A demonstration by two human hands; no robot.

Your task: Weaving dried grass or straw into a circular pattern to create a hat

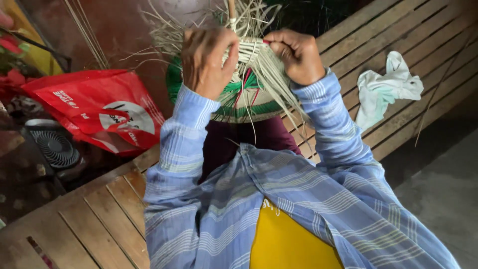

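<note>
Weaving item: a round woven mat (244, 107) of pale straw with green and red bands, loose strands (279, 89) fanning out. Your left hand (206, 60) is clamped on its upper edge; your right hand (298, 55) pinches strands just beside it. The mat hangs below and between both hands, over your lap on the wooden bench (99, 214).

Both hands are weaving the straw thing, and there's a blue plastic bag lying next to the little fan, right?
Nearly. The plastic bag is red, not blue, as the head view shows. The rest holds: the left hand and right hand both grip the pale straw strips of the woven piece, and the bag lies beside the small fan.
</note>
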